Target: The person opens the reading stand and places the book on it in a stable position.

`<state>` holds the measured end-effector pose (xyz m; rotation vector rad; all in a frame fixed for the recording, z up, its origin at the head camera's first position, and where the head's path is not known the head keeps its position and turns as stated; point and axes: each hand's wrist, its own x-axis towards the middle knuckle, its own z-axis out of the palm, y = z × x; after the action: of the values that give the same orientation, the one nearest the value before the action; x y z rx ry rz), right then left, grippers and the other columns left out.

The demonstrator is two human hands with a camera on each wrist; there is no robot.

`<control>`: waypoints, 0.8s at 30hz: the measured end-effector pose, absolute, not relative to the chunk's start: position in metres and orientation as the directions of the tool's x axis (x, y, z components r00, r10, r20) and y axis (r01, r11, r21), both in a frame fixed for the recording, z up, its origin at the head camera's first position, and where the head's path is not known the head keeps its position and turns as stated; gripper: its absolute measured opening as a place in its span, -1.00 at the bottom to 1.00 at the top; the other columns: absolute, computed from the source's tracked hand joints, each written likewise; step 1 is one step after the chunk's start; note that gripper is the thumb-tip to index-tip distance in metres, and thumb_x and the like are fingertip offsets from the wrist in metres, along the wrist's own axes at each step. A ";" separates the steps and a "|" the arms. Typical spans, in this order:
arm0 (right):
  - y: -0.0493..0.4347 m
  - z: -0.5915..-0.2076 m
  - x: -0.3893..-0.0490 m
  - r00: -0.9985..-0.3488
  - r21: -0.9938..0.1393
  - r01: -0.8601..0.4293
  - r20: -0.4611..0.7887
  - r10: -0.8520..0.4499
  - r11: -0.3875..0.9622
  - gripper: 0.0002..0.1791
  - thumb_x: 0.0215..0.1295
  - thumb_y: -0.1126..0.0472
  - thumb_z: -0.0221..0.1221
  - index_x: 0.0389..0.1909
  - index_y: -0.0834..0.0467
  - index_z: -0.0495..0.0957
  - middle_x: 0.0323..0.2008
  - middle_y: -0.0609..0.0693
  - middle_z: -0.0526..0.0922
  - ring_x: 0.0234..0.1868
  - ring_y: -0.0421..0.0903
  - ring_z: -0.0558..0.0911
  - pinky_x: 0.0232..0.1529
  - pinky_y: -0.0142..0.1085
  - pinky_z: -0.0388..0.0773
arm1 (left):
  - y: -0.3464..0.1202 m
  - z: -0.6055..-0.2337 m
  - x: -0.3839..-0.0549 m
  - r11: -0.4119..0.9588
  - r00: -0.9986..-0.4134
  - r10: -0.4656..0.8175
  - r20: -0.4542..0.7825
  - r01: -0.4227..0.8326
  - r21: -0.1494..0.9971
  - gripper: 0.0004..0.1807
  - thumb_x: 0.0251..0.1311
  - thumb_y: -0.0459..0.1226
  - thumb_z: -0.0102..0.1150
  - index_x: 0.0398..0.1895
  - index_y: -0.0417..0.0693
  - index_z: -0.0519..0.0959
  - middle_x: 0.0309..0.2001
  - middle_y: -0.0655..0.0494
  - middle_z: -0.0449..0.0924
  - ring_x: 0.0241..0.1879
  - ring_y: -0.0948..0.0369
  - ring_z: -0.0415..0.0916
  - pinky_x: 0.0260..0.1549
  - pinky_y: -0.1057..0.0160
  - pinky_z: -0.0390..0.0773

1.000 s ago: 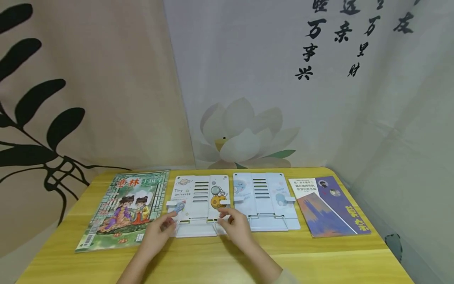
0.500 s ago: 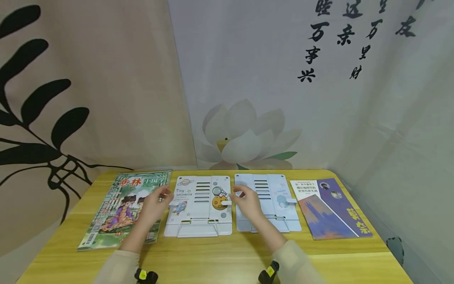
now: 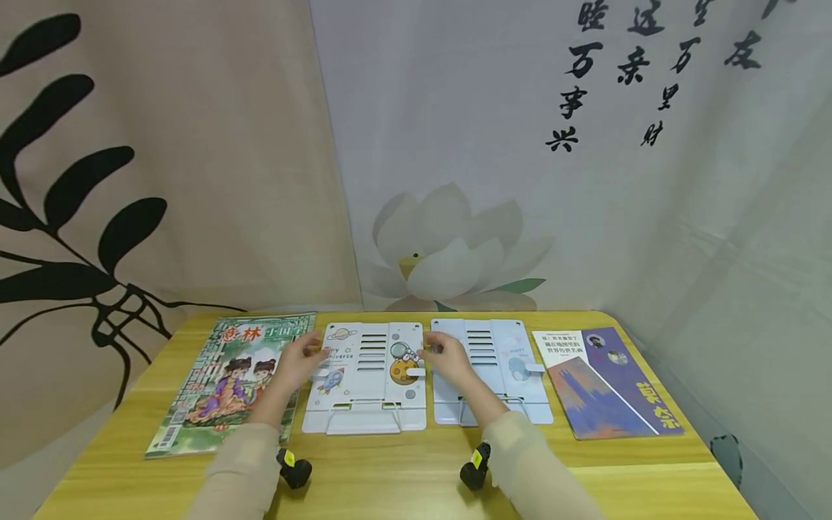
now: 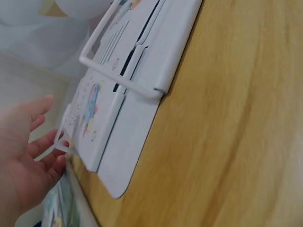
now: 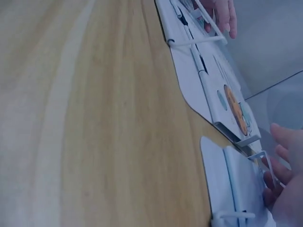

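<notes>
Flat on the table lies a white folding book stand (image 3: 377, 388) printed with an astronaut and a rocket, a wire page holder (image 3: 364, 406) along its front. My left hand (image 3: 295, 367) is at its left edge, fingers loosely bent near the side clip (image 4: 60, 137) in the left wrist view. At the right edge is my right hand (image 3: 451, 361), fingers relaxed, overlapping a second, pale blue-white book stand (image 3: 516, 343). In the right wrist view its fingers (image 5: 280, 171) are beside that second stand's clip. Neither hand grips anything.
A green illustrated magazine (image 3: 188, 426) lies to the left, partly behind my left forearm. On the right is a purple and white book (image 3: 611, 390). A printed cloth backdrop (image 3: 273, 180) rises behind the wooden table (image 3: 364, 484).
Both hands have moved from the front corners of the astronaut stand up to its sides, spreading apart midway and then drawing in slightly toward its upper edges. The stands stay put.
</notes>
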<state>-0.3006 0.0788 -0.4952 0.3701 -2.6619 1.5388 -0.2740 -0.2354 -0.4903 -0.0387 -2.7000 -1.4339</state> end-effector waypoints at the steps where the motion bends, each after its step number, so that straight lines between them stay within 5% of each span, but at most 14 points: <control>1: 0.078 -0.496 -0.302 -0.972 -0.847 -0.220 0.149 -0.182 0.483 -0.52 0.19 0.25 0.31 0.13 0.30 0.51 -0.03 0.17 0.61 -0.02 0.09 0.54 0.03 -0.07 0.47 | -0.235 -0.492 -0.275 0.559 -0.996 -0.021 0.084 0.058 0.827 -0.43 0.31 -0.26 0.15 0.33 -0.30 0.29 0.10 -0.31 0.42 0.01 -0.12 0.41 -0.15 0.00 0.51; 13: 0.071 -0.494 -0.306 -0.970 -0.734 -0.244 0.171 -0.175 0.633 -0.52 0.10 0.25 0.38 0.07 0.26 0.57 0.00 0.14 0.63 0.12 0.12 0.52 0.18 -0.02 0.36 | -0.227 -0.505 -0.284 0.593 -0.994 -0.076 0.073 0.013 0.805 -0.42 0.27 -0.28 0.19 0.31 -0.33 0.34 0.09 -0.29 0.46 -0.04 -0.06 0.39 -0.10 0.00 0.43; 24: 0.068 -0.498 -0.306 -0.967 -0.696 -0.255 0.192 -0.169 0.671 -0.49 0.03 0.29 0.41 0.07 0.22 0.59 0.07 0.18 0.57 0.16 0.18 0.46 0.20 0.13 0.24 | -0.226 -0.508 -0.285 0.598 -0.994 -0.076 0.077 0.016 0.801 -0.39 0.22 -0.32 0.23 0.32 -0.32 0.33 0.32 -0.33 0.19 0.28 -0.22 0.17 0.21 -0.12 0.21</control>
<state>-0.3056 0.0679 -0.4981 0.3523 -2.7695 1.1787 -0.2854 -0.2263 -0.5079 0.0508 -2.7155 -1.3632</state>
